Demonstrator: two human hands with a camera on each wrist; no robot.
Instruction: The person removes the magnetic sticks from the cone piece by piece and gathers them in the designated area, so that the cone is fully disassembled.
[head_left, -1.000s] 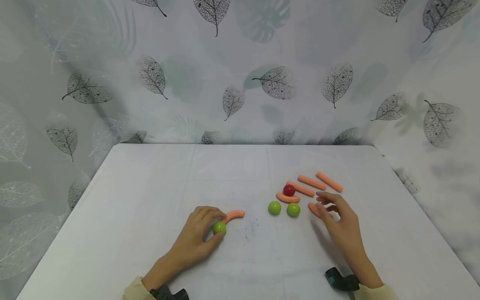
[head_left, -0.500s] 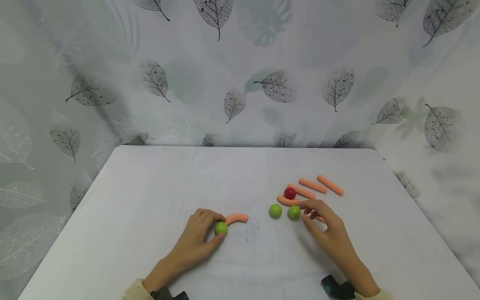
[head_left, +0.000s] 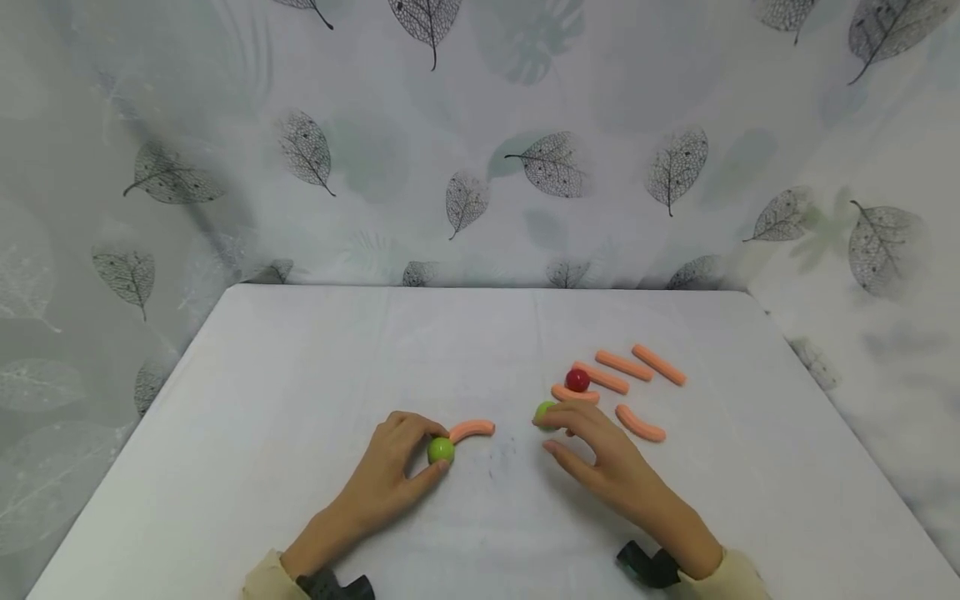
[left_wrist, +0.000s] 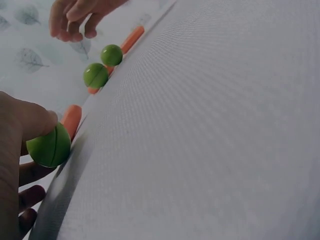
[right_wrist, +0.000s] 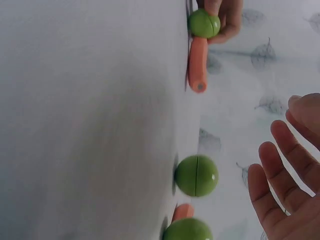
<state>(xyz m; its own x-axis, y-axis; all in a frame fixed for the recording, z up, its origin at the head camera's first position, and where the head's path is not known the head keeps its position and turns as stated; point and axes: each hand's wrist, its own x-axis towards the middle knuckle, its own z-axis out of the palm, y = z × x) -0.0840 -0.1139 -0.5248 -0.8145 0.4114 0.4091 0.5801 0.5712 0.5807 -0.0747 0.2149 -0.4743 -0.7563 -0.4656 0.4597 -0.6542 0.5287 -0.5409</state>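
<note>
A green ball with a seam is pinched between the thumb and fingers of my left hand, low on the white table. Touching or very near it lies a curved orange sausage-like stick. My right hand hovers over two other green balls, fingers spread and loosely bent, holding nothing. One of these balls shows partly past the fingers in the head view; the hand hides the other. In the right wrist view both appear, a nearer ball and a farther ball, apart from the fingers.
Behind the right hand, a red ball sits against orange sticks, including a short curved stick. Straight sticks lie farther back right. Another curved stick lies right of the hand. A leaf-patterned curtain hangs behind the table.
My right hand has moved left, from the curved stick at the right to over the two green balls. The left hand keeps its pinch; the stick beside it has shifted slightly right.
</note>
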